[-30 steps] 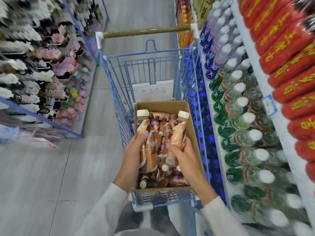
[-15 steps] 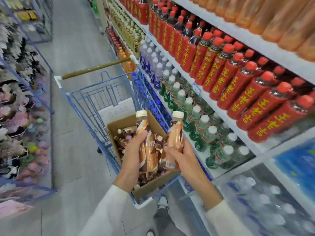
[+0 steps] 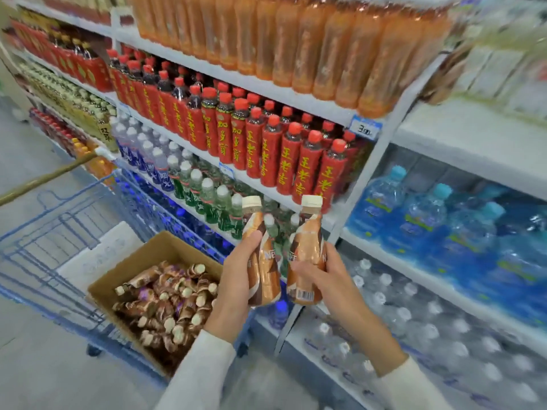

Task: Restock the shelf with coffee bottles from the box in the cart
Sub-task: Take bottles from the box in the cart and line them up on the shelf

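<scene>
Left hand (image 3: pixel 233 285) curls its fingers round a brown plastic coffee bottle (image 3: pixel 268 279); right hand (image 3: pixel 322 279) likewise grips a second bottle (image 3: pixel 306 247) just beside it. Open cardboard box (image 3: pixel 154 255) at eight o'clock, white shelf edge (image 3: pixel 266 91) at twelve.

I lift both bottles away: the left hand (image 3: pixel 233 291) with its coffee bottle (image 3: pixel 263 261) and the right hand (image 3: pixel 325 279) with the second coffee bottle (image 3: pixel 306 250) no longer hang over the box (image 3: pixel 165 247). They now sit past its right edge, outside the cart (image 3: pixel 59 232), raised in front of the shelf (image 3: pixel 204 158), caps near its front edge.
</scene>
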`<action>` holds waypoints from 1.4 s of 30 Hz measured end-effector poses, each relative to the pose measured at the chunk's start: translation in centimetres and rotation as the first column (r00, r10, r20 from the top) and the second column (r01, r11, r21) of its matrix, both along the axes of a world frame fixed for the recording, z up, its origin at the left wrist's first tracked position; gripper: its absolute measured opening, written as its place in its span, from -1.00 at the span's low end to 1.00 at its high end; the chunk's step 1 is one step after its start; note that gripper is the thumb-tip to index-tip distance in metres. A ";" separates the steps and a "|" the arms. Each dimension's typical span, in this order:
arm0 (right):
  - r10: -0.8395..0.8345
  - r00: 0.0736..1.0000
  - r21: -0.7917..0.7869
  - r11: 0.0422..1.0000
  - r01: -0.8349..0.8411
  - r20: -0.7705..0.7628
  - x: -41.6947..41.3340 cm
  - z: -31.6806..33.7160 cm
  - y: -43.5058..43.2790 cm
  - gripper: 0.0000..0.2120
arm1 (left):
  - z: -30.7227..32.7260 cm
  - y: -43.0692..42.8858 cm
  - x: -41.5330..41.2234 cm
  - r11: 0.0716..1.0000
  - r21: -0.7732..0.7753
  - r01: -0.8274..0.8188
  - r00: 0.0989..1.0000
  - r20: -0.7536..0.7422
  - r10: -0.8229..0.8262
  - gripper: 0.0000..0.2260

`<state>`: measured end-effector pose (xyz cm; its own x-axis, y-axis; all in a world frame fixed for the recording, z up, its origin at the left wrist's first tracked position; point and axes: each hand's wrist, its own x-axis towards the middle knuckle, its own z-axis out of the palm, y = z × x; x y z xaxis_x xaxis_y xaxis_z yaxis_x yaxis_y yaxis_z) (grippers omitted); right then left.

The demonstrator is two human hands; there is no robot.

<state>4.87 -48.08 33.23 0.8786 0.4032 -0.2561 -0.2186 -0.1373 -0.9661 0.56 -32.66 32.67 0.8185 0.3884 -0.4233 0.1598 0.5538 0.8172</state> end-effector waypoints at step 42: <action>-0.573 0.657 0.103 0.787 0.609 0.489 28.2 13.2 -29.8 -0.53 | 14.3 -30.0 36.7 0.673 0.677 0.298 0.653 0.370 -0.661 -0.74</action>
<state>33.10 -77.91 46.40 0.9367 -0.2454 0.2497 0.2017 -0.2047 -0.9578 37.24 -62.61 46.97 0.9449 -0.1390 0.2965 -0.2998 -0.0036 0.9540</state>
